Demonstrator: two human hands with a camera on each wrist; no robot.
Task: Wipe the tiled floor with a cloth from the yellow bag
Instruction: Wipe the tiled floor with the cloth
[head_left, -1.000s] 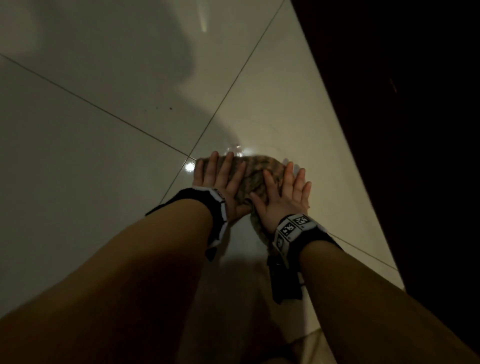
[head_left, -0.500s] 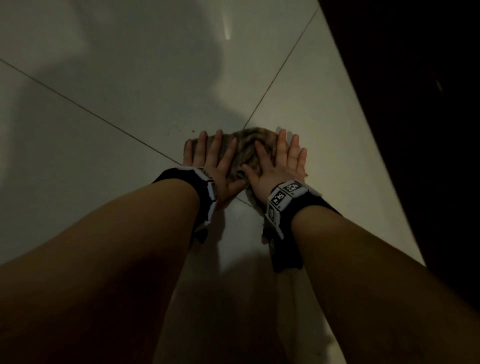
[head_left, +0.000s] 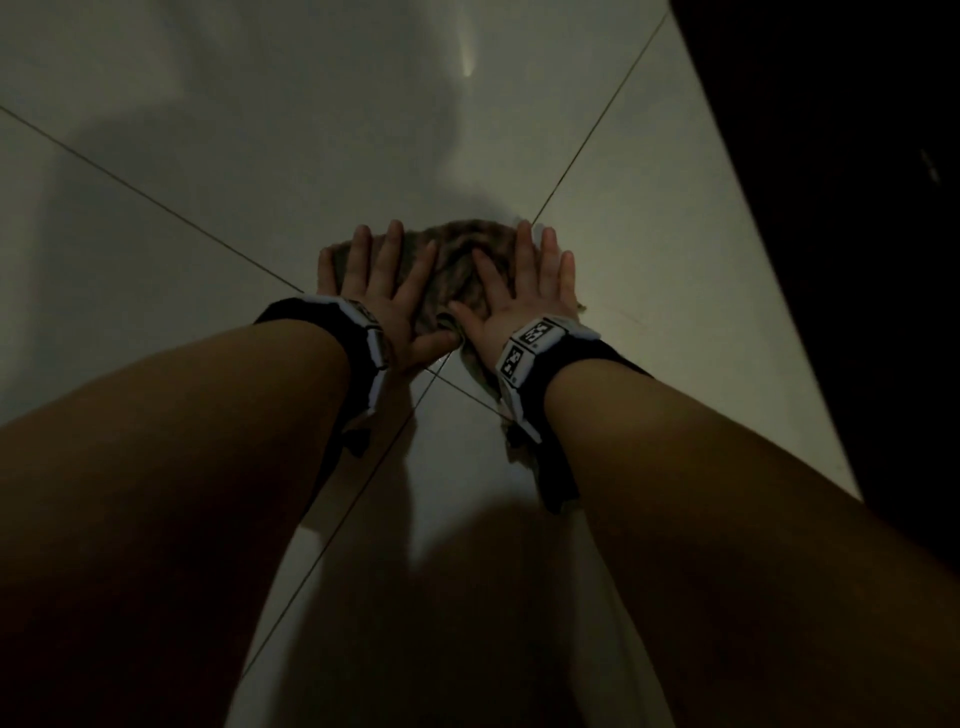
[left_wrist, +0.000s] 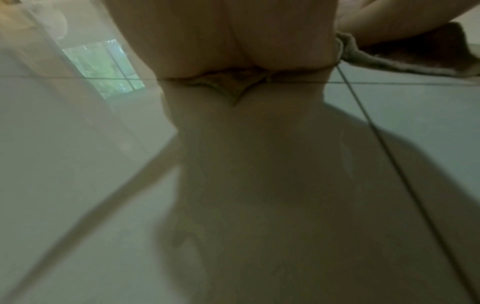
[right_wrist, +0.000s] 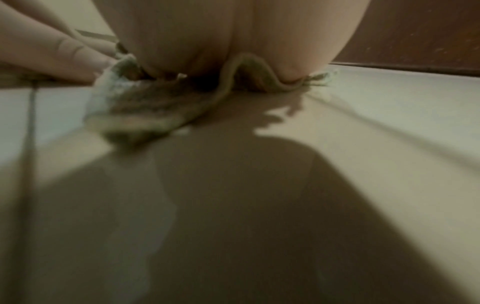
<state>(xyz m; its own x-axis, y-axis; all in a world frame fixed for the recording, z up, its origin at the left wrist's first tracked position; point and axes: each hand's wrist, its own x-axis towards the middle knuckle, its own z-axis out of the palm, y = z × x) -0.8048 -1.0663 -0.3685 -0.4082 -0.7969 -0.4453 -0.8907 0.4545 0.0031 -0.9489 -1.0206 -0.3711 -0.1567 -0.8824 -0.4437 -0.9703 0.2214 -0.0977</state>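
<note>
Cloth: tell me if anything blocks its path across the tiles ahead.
Nothing visible does. Both hands, left and right, press flat on the cloth, and the floor beyond it is bare tile. A dark panel borders the right.

I have the cloth (head_left: 457, 270) lying on the tiled floor (head_left: 208, 156), right over the spot where two grout lines (head_left: 156, 202) cross, with my left hand (head_left: 384, 306) flat on its left part and my right hand (head_left: 519, 301) flat on its right part, thumbs nearly meeting in the middle. A tail of the cloth trails back toward me under my right wrist. To the right of the hands a dark wall (head_left: 831, 208) borders the floor.
</note>
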